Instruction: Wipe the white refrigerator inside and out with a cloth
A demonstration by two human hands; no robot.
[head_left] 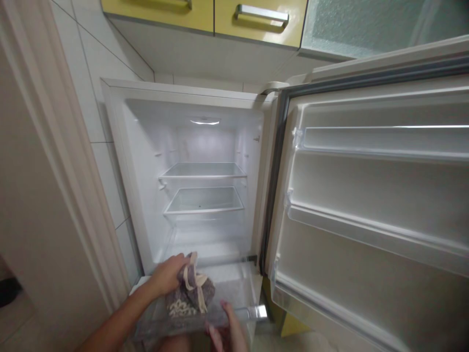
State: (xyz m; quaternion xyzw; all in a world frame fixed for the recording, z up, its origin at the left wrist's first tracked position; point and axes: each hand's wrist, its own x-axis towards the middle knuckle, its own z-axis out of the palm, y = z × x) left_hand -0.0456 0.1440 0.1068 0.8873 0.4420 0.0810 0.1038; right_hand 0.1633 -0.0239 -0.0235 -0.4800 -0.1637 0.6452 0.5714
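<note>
My left hand (pixel 171 275) is closed on the top of a patterned purple-brown bag (pixel 196 289) with beige ribbon-like strips and white shapes near its bottom. This bag is in or just over a clear plastic drawer (pixel 242 313), pulled out at the bottom of the fridge; whether it rests on the drawer's floor I cannot tell. At the drawer's front edge is my right hand (pixel 229 325), thumb on top and fingers below, gripping it.
The white fridge (pixel 120 146) stands wide open, with glass shelves (pixel 203 170) inside. Its door (pixel 366 195), fitted with clear racks, reaches out on the right. Yellow cabinets (pixel 256 34) hang above. A pale door frame (pixel 54 146) and tiled wall are close on the left.
</note>
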